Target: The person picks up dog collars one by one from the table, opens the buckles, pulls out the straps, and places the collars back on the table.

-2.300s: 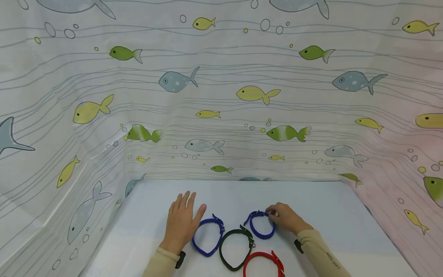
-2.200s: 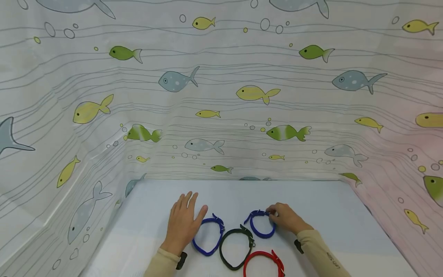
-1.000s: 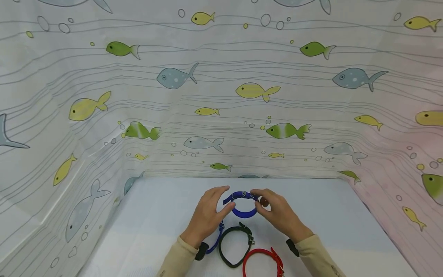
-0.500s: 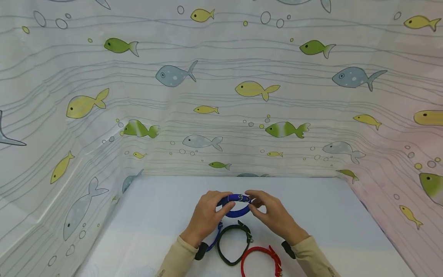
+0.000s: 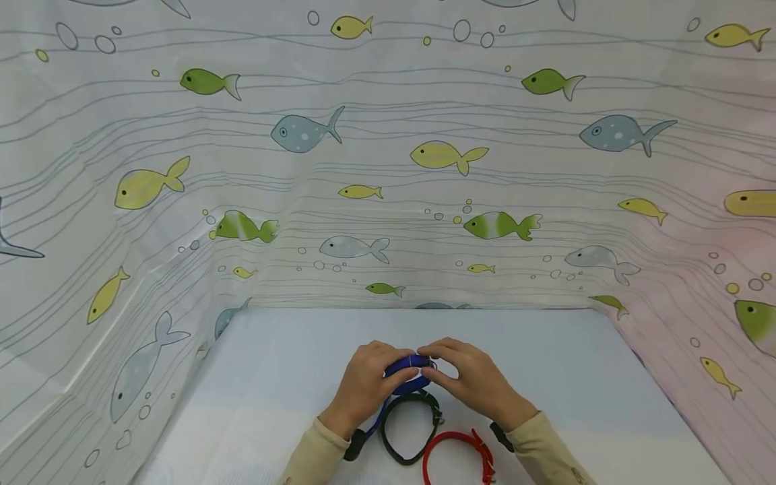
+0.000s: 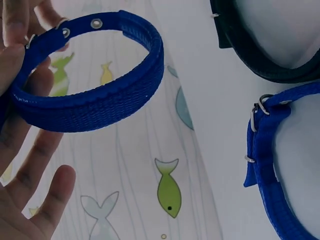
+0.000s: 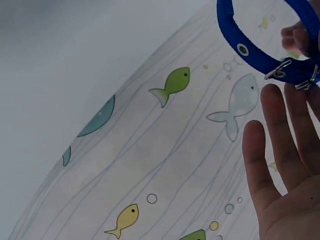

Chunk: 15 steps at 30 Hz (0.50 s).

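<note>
Both hands hold a buckled blue pet collar (image 5: 411, 387) above the table, its loop facing the head camera at a slant. My left hand (image 5: 359, 387) pinches its left side between thumb and fingers. At the buckle end, the thumb and fingers of my right hand (image 5: 479, 382) grip the strap. The left wrist view shows the blue collar (image 6: 95, 112) with metal eyelets along the band. In the right wrist view, fingertips of the right hand (image 7: 290, 180) are right at its silver buckle (image 7: 278, 70), the other fingers extended.
A dark green collar (image 5: 385, 441) and a red collar (image 5: 451, 436) lie on the white table (image 5: 582, 404) below the hands. Another blue collar (image 6: 267, 170) lies left of them, partly hidden by the left arm in the head view. A fish-printed curtain (image 5: 388, 222) surrounds the table.
The right hand has lifted the blue collar from the table and brought it to the middle. My left hand came in from the left and took hold; lately the collar shifted slightly left and nearer.
</note>
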Each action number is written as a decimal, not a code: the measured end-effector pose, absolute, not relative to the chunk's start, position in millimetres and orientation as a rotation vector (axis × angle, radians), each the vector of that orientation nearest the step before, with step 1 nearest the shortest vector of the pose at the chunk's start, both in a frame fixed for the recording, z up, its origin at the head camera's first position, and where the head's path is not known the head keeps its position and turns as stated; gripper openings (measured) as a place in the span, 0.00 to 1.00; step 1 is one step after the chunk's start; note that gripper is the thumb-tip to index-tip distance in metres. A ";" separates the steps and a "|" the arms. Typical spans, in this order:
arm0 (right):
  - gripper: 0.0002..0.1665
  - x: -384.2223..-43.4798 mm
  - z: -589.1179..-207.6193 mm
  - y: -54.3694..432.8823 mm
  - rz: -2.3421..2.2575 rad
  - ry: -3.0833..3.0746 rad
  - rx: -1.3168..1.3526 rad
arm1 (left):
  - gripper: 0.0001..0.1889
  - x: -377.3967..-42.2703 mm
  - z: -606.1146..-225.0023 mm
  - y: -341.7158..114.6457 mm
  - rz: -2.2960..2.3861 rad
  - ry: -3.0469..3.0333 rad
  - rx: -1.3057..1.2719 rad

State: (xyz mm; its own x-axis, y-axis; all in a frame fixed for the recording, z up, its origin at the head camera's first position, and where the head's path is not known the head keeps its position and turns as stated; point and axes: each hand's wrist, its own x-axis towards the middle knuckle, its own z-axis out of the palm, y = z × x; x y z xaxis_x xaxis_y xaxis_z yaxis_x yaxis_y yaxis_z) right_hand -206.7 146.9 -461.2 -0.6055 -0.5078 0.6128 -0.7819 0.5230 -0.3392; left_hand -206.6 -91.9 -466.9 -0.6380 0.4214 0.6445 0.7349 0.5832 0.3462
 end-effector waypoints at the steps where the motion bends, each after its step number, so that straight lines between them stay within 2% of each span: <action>1: 0.20 -206.4 -461.2 146.5 0.828 -2.318 1.062 | 0.15 -206.0 -467.3 -91.1 -0.829 -2.321 -0.927; 15: 0.13 -205.9 -463.5 145.6 0.949 -2.373 1.070 | 0.17 -203.0 -470.0 -88.4 -0.905 -2.301 -0.979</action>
State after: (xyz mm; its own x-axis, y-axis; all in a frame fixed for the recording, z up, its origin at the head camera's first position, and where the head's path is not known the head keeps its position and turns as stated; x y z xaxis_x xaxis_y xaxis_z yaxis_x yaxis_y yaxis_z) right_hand -205.9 145.6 -463.5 -0.6438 -0.5152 0.5658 -0.7633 0.4852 -0.4266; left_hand -203.0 -88.4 -470.0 -0.6305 0.4428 0.6375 0.7584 0.5262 0.3846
